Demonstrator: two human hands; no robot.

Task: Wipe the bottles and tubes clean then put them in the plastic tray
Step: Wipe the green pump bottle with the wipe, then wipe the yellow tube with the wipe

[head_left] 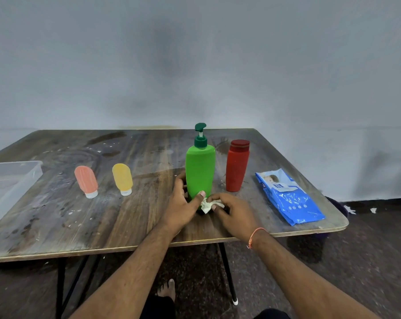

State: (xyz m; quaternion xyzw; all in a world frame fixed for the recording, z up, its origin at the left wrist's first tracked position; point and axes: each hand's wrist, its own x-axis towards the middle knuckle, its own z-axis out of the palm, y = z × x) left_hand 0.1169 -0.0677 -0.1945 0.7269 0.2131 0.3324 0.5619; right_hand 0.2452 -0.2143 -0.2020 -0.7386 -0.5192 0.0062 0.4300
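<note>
A green pump bottle [200, 171] stands upright near the table's front middle. My left hand [183, 203] grips its base, thumb across the front and fingers round the far side. My right hand [231, 211] pinches a crumpled white wipe [206, 205] against the foot of the bottle. A red bottle [236, 166] stands just right of the green one. An orange tube [86, 180] and a yellow tube [123, 178] stand on their caps to the left. The clear plastic tray [15, 173] sits at the table's left edge.
A blue pack of wipes [287, 196] lies flat near the table's right edge. The wooden table [102, 222] is stained and speckled. A grey wall rises behind it, and a bare foot [167, 290] shows on the dark floor below.
</note>
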